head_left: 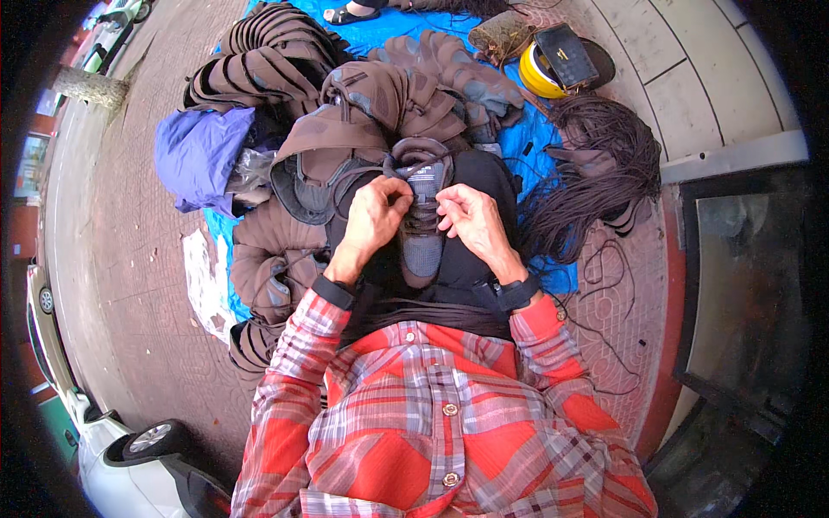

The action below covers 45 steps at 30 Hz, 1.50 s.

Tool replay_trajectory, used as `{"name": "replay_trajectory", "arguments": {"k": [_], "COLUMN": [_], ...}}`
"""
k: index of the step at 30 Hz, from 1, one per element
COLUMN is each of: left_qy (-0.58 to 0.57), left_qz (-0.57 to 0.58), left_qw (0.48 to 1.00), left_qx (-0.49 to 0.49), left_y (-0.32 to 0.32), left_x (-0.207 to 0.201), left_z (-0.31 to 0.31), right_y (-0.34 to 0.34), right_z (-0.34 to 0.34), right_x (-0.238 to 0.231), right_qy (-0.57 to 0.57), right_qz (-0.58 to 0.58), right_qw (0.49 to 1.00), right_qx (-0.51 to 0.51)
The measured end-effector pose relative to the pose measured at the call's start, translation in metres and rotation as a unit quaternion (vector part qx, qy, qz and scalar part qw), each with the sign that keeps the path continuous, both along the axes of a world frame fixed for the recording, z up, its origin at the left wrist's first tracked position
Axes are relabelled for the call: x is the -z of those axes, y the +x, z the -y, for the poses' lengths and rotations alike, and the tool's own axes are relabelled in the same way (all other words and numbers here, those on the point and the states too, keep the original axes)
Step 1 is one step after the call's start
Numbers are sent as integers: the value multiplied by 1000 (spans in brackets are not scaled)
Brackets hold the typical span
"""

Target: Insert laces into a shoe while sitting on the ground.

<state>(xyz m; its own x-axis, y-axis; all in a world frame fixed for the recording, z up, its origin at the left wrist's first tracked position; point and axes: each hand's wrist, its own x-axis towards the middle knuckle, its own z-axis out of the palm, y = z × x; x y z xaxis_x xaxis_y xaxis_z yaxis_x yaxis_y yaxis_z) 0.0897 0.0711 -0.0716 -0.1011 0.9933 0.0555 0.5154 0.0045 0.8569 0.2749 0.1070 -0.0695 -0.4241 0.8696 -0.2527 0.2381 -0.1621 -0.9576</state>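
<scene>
Brown-grey shoe [420, 226] lies toe toward the person on their lap, picture centre, resting on dark cloth [475, 186] over the knees. Left hand [373, 217] sits at 9 o'clock of the shoe, fingers curled and pinched on a dark lace at the upper eyelets. Right hand [471, 220] at 3 o'clock of the shoe, fingers bent, thumb and forefinger closed on the lace beside the tongue; exact grip partly hidden. Hands close together, only the shoe's lacing between them. Both wrists wear black bands; sleeves are red-grey plaid shirt [445, 423], filling the 6 o'clock area. Just past the shoe at 11 o'clock, another brown shoe [324, 164] lying open side up, touching the lap cloth. Farther out at 12 o'clock, a heap of same-colour shoes [406, 82] on a blue tarp [535, 129]. At 10 o'clock a purple-blue bag [200, 151] next to the heap. More brown shoes [268, 268] stacked at 8 to 9 o'clock. At 2 o'clock a big tangle of dark laces [596, 164] on the tarp edge and brick pavement [147, 285]. At 1 o'clock a yellow helmet [540, 73] with a dark flat item on it. Sandalled foot of another person [350, 13] at 12 o'clock edge. White car [112, 457] at 7 o'clock.
</scene>
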Motion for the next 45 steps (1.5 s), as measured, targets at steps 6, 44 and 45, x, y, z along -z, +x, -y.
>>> {"name": "replay_trajectory", "arguments": {"k": [6, 44, 45], "left_qy": [-27, 75, 75], "left_qz": [48, -108, -108], "left_qw": [998, 991, 991], "left_qx": [-29, 2, 1], "left_y": [3, 32, 31], "left_x": [1, 3, 3], "left_z": [6, -2, -2], "right_y": [4, -20, -23], "right_z": [-2, -2, -2], "right_x": [3, 7, 6], "right_qy": [-8, 333, 351], "right_qz": [-27, 115, 159], "right_qw": [1000, 936, 922], "right_qx": [1, -24, -30]}}
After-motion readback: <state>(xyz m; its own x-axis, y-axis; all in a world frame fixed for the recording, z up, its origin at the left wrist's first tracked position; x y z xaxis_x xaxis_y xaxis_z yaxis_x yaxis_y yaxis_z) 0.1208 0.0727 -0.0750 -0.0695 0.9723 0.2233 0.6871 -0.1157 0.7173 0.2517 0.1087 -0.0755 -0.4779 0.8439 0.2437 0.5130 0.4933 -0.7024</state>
